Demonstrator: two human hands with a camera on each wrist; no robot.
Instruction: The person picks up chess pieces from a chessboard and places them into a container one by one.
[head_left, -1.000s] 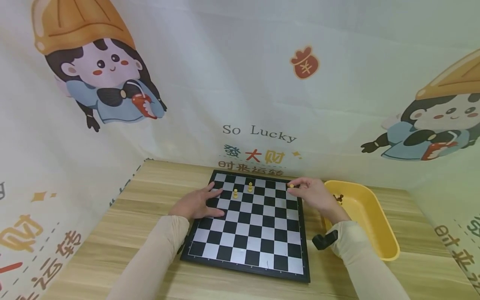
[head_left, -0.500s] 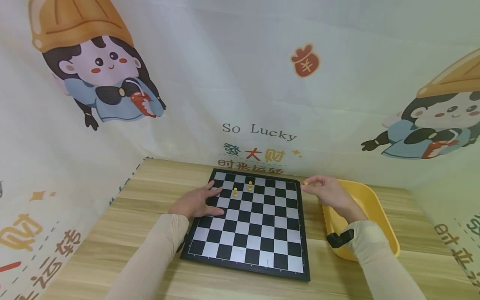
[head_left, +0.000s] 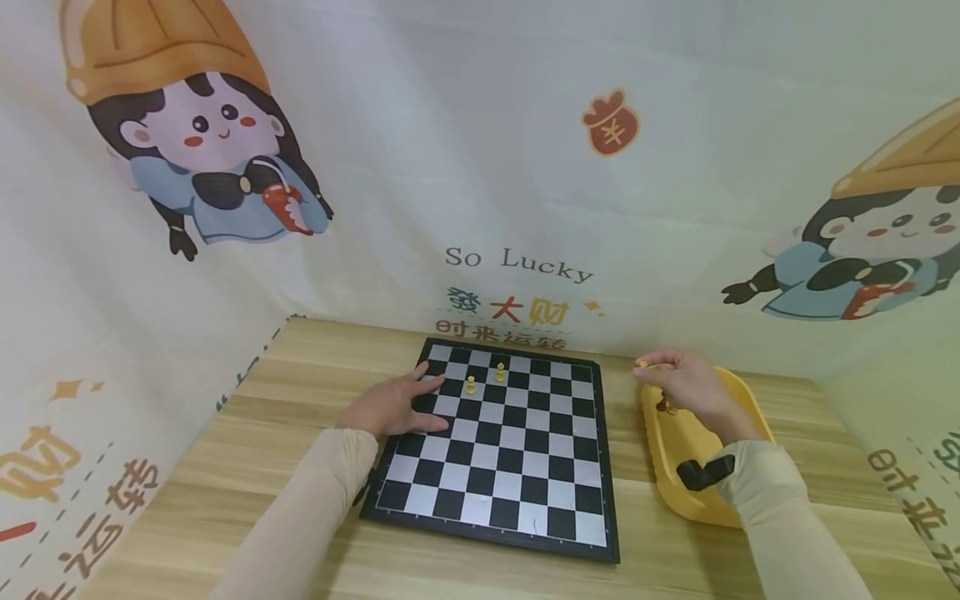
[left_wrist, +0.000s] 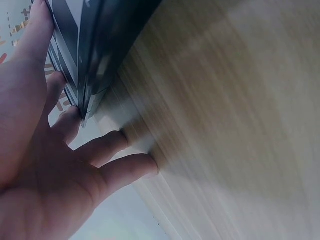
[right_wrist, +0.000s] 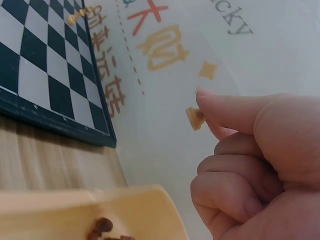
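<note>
My right hand [head_left: 690,387] pinches a small pale yellow chess piece [right_wrist: 195,118] between thumb and finger. Its flared base shows in the right wrist view, while the fingertips hide the rest. This hand is raised over the back left part of a yellow tray [head_left: 663,483]. My left hand [head_left: 384,407] lies with spread fingers at the left edge of the black-and-white chessboard [head_left: 517,438]. In the left wrist view, two fingers [left_wrist: 131,170] reach down to the wooden table beside the board's side. Two yellow chess pieces, one nearer [head_left: 470,385] and one farther [head_left: 500,372], stand upright near the board's far side.
Dark brown chess pieces [right_wrist: 104,225] lie inside the tray, right of the board. A strip of wooden table [head_left: 630,467] separates board and tray. Behind the table hangs a white printed cloth [head_left: 517,167], close to the board's far edge.
My right hand has moved right with the yellow chess piece, from the board's far right corner to the tray. The left hand and the two standing pieces have stayed put.
</note>
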